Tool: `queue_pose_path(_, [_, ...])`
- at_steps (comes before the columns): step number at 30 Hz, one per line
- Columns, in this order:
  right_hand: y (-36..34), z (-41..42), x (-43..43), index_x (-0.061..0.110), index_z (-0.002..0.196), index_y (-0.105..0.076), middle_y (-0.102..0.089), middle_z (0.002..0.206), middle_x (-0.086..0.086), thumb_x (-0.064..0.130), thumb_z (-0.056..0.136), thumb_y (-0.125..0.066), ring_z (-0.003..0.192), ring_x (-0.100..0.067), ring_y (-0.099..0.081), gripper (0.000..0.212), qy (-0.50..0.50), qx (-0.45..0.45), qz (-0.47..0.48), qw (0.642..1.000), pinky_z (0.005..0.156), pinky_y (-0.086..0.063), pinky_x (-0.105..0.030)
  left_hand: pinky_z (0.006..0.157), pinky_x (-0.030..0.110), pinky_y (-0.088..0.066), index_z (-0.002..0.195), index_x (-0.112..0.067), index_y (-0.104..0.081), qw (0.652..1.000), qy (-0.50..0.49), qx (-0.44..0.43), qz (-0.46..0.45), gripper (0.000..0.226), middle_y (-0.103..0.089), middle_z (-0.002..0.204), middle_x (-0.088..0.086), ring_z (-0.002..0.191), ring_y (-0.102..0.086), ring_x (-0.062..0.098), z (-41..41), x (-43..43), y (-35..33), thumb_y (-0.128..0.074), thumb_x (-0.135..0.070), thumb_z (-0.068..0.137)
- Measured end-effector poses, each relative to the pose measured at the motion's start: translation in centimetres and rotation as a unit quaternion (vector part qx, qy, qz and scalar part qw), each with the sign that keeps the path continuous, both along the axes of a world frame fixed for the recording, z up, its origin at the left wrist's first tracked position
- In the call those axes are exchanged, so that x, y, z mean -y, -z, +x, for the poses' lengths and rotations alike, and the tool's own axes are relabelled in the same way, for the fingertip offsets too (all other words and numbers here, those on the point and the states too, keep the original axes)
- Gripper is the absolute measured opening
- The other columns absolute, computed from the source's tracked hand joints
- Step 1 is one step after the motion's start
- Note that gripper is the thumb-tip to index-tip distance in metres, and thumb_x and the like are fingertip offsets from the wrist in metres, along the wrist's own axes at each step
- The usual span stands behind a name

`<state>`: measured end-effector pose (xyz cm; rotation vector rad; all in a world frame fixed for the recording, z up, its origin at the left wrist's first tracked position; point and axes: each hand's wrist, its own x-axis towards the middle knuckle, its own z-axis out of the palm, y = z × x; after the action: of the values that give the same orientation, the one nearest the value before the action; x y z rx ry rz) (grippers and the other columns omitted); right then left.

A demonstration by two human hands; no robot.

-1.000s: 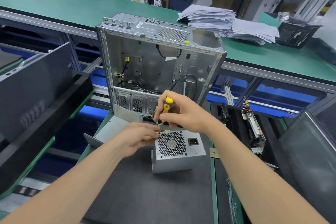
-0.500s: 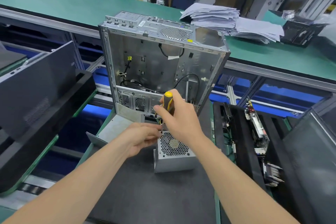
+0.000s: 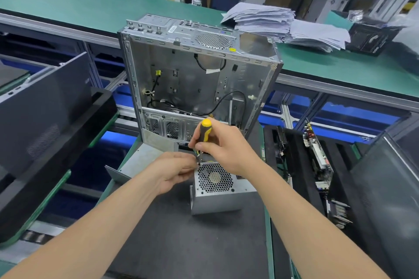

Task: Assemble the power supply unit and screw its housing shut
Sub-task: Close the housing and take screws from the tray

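Your right hand has shifted over the PSU, gripping the screwdriver near-upright at its top-left corner; left hand pinches there, probably a screw. PSU sits on the grey mat.

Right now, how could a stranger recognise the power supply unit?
Find the tall open computer case at the centre. On the dark mat before it sits a small grey box, the power supply unit. Unlike the flat grey panel to its left, it shows a honeycomb fan grille on top.
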<state>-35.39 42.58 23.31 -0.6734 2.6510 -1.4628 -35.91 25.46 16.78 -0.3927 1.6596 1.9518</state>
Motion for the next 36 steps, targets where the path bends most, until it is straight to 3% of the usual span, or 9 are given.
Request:
queue_pose_path(5, [0.7,0.2,0.6,0.02,0.094,-0.06,-0.077,0.091,0.01,0.021,0.084,-0.087,0.089,-0.01,-0.075,0.029,0.12,-0.01,-0.029,0.992,0.088,-0.06,-0.041,0.068,0.029,-0.056,0.089,-0.005,-0.066,1.0,-0.014,0.004,-0.004,0.02,-0.065,0.056,0.001,0.054,-0.067,0.007,0.1,0.0,-0.1,-0.067,0.015,0.087])
queue_pose_path(8, [1.2,0.6,0.9,0.027,0.08,-0.049,-0.069,0.073,0.024,0.036,0.079,-0.091,0.067,0.0,-0.065,0.043,0.205,-0.08,-0.01,0.975,0.063,-0.047,-0.011,0.073,0.031,-0.054,0.094,-0.004,-0.065,1.0,-0.012,0.013,0.003,0.019,-0.057,0.046,-0.003,0.044,-0.06,0.004,0.2,0.1,-0.2,-0.065,0.015,0.088])
queue_pose_path(12, [1.5,0.9,0.9,0.023,0.078,-0.042,-0.061,0.063,0.013,0.049,0.083,-0.085,0.057,-0.009,-0.052,0.05,0.237,-0.1,-0.009,0.966,0.053,-0.037,-0.017,0.077,0.032,-0.054,0.1,-0.001,-0.066,1.0,-0.002,0.016,0.01,0.018,-0.058,0.046,-0.003,0.044,-0.06,0.004,0.3,0.2,-0.2,-0.065,0.013,0.089])
queue_pose_path(16, [0.0,0.6,0.4,0.026,0.093,-0.05,-0.066,0.076,0.014,0.037,0.091,-0.08,0.063,-0.005,-0.055,0.032,0.13,-0.043,-0.004,0.991,0.062,-0.045,-0.019,0.07,0.03,-0.061,0.11,0.0,-0.064,0.999,0.033,-0.006,-0.008,0.024,-0.067,0.056,0.003,0.056,-0.069,0.008,0.0,0.6,-0.3,-0.067,0.012,0.089])
queue_pose_path(21, [-2.4,0.9,-0.6,0.015,0.125,-0.048,-0.073,0.109,-0.005,-0.008,0.097,-0.06,0.105,-0.025,-0.072,0.038,-0.097,0.042,-0.043,0.993,0.092,-0.057,-0.053,0.079,0.034,-0.062,0.102,-0.002,-0.068,0.999,0.032,-0.023,-0.004,0.02,-0.073,0.071,0.007,0.071,-0.073,0.015,0.0,0.7,0.0,-0.07,0.012,0.087])
queue_pose_path(25, [-3.1,0.4,-1.0,0.006,0.112,-0.053,-0.073,0.108,-0.014,-0.014,0.097,-0.056,0.102,-0.023,-0.071,0.025,-0.171,0.065,-0.007,0.983,0.091,-0.058,-0.05,0.089,0.039,-0.061,0.092,-0.006,-0.069,0.999,0.04,-0.029,0.009,0.018,-0.07,0.074,0.003,0.073,-0.071,0.013,0.1,0.6,0.1,-0.07,0.011,0.088])
queue_pose_path(29, [-2.1,0.3,-0.4,0.013,0.101,-0.055,-0.075,0.096,-0.005,0.008,0.094,-0.075,0.094,-0.026,-0.074,0.021,-0.058,0.022,-0.014,0.998,0.088,-0.058,-0.054,0.079,0.036,-0.061,0.095,-0.002,-0.067,1.0,0.021,-0.021,-0.002,0.016,-0.068,0.06,0.004,0.062,-0.071,0.012,0.0,0.4,0.1,-0.068,0.013,0.088])
queue_pose_path(32, [-0.7,0.7,0.6,0.018,0.094,-0.055,-0.073,0.084,0.001,0.033,0.085,-0.086,0.08,-0.023,-0.072,0.036,0.045,-0.042,-0.005,0.998,0.081,-0.059,-0.05,0.074,0.035,-0.061,0.1,-0.001,-0.068,1.0,0.011,-0.019,-0.013,0.018,-0.074,0.07,0.009,0.07,-0.073,0.016,0.0,0.5,0.0,-0.069,0.012,0.087])
queue_pose_path(36, [0.4,0.9,1.6,0.025,0.092,-0.052,-0.071,0.075,0.005,0.055,0.079,-0.084,0.075,-0.021,-0.071,0.046,0.123,-0.079,-0.001,0.989,0.073,-0.059,-0.049,0.085,0.039,-0.061,0.096,-0.001,-0.069,0.999,0.019,-0.018,-0.019,0.014,-0.068,0.06,0.004,0.064,-0.07,0.011,0.0,0.5,0.0,-0.069,0.011,0.088])
